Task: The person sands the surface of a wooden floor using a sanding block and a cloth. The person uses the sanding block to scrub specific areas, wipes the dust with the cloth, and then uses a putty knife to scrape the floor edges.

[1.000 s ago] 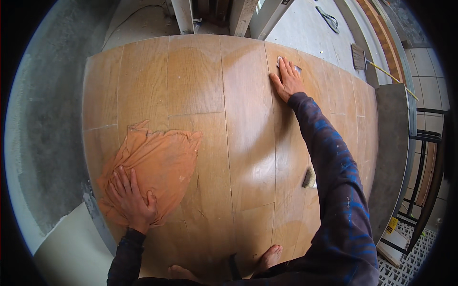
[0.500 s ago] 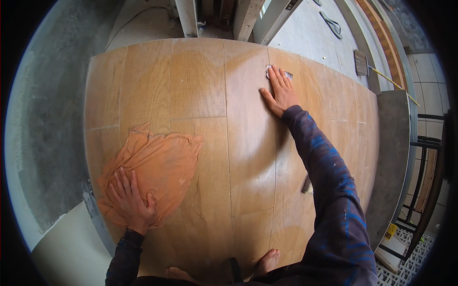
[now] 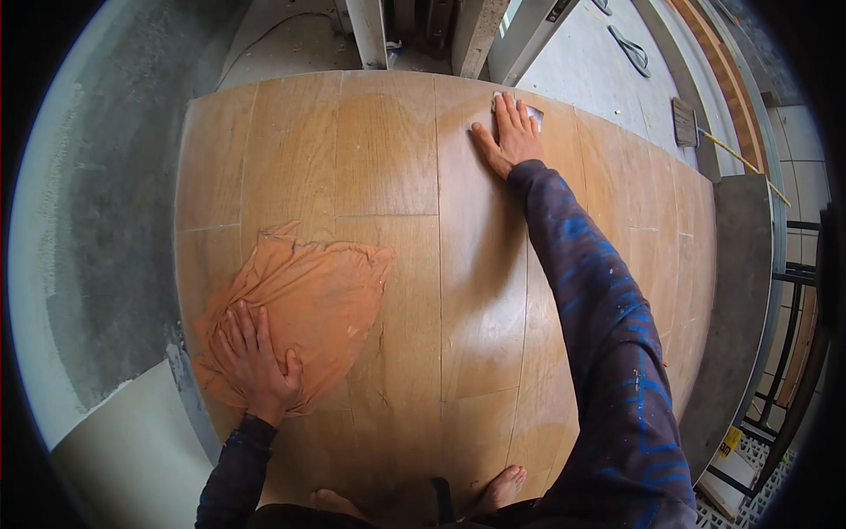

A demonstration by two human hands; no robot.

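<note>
from the head camera, looking down: a person in a dark, blue-marked long-sleeved top leans over a wood-plank surface [image 3: 392, 150] in warm brown, its edges curved by the wide lens. the left hand [image 3: 258, 361] lies flat at the lower left, palm down and opened out, fingers nearly straight and thumb spread; it rests on an orange cloth [image 3: 335, 300] and does not grip it. the cloth is creased, with a ragged upper edge, and lies on the left part of the planks. the right hand [image 3: 513, 137] reaches far forward to the top edge of the planks, right of centre. it too is open, thumb held apart, its extended fingers laid over a small flat piece [image 3: 536, 116] that is pale at one end and dark and shiny at the other; most of it is hidden under the fingers, so its kind cannot be told. two bare feet [image 3: 505, 488] show at the bottom. beyond the planks, at the upper right, are a wide brush [image 3: 684, 122] with a yellow handle and a dark sandal [image 3: 630, 51] on a pale floor [image 3: 586, 66].
</note>
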